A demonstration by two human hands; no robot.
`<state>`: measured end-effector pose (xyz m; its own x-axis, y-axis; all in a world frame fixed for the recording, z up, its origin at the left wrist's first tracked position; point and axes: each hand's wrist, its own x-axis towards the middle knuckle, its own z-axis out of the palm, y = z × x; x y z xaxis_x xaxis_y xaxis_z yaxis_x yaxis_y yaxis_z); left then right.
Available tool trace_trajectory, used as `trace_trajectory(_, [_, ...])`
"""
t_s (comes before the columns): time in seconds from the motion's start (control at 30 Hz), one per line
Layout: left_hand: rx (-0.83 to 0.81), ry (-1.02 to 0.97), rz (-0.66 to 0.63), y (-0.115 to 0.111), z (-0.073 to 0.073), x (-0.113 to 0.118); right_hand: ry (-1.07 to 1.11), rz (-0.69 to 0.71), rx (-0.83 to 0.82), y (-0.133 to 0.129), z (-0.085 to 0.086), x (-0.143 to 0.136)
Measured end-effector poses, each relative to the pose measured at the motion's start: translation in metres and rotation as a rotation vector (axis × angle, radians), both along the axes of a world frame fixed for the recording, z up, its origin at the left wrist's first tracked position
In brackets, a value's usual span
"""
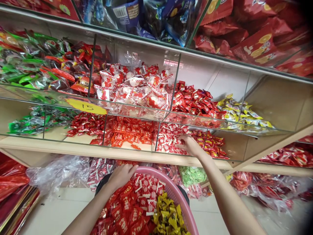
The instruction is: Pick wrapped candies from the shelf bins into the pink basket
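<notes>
My right hand [189, 146] reaches into a lower shelf compartment, its bent fingers apart and touching red-and-white wrapped candies [167, 135]; I see nothing held in it. Below, my left hand [123, 175] is closed over the far left rim of a pink plastic basket [187, 209], its fingertips partly hidden. In the basket lie red packets [126, 209] on the left, red-and-white candies [149, 189] at the far side and yellow-wrapped candies [168, 213] on the right.
Glass dividers split the wooden shelf [137, 157] into compartments of wrapped sweets. Orange-red packets [129, 129] lie left of my right hand. A yellow price tag [86, 106] reads 15. Clear plastic bags [61, 173] and a green candy bag [192, 175] sit beneath the shelf.
</notes>
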<state>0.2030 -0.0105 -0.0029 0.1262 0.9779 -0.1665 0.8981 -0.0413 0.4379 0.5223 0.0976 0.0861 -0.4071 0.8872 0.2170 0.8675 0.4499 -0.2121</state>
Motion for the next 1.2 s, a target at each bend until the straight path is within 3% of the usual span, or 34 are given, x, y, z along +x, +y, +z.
trace_trajectory(0.33, [0.017, 0.018, -0.010, 0.002, -0.004, -0.001, -0.007, 0.013, -0.049, 0.000, -0.006, -0.003])
trace_trajectory(0.5, [0.018, 0.022, -0.006, 0.001, -0.004, -0.001, 0.095, 0.047, 0.043, -0.007, -0.004, -0.003])
trace_trajectory(0.7, [0.019, -0.004, -0.010, 0.001, -0.005, -0.001, 0.210, 0.034, 0.167, -0.045, 0.022, -0.011])
trace_trajectory(0.83, [0.007, -0.012, -0.007, 0.002, -0.004, 0.000, 0.263, 0.114, 0.126, -0.085, 0.031, -0.034])
trace_trajectory(1.0, [-0.013, -0.017, 0.003, 0.002, -0.003, 0.001, 0.246, 0.197, -0.141, -0.120, 0.001, -0.067])
trace_trajectory(1.2, [0.024, -0.016, -0.024, 0.001, -0.003, -0.001, -0.002, 0.180, -0.241, -0.123, -0.043, -0.084])
